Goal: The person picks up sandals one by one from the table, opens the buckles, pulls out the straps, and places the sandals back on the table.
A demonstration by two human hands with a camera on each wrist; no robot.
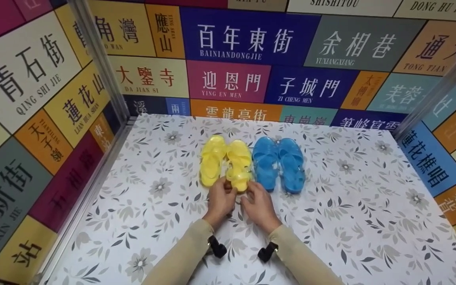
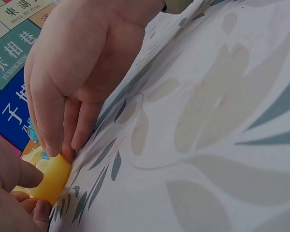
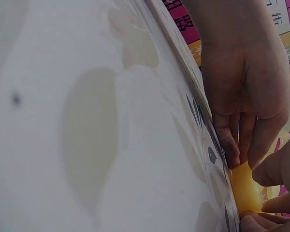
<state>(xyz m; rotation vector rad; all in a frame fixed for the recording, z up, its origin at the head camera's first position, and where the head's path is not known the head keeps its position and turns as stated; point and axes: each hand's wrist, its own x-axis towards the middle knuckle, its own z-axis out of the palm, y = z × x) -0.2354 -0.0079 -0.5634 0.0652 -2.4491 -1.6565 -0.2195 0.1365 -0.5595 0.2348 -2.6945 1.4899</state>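
Note:
A yellow sandal, the right one of its pair, lies on the tabletop with its heel toward me. My left hand pinches the left side of that heel. From the other side, my right hand holds it between thumb and fingers. The left wrist view shows my left thumb on the yellow heel, with my right hand reaching down to it. In the right wrist view my right fingers meet the heel, facing my left hand. The other yellow sandal lies just left of it.
A pair of blue sandals, the left one and the right one, lies close to the right of the yellow pair. White cloth with grey leaves and flowers covers the table. Colourful sign-printed panels rise behind and at both sides.

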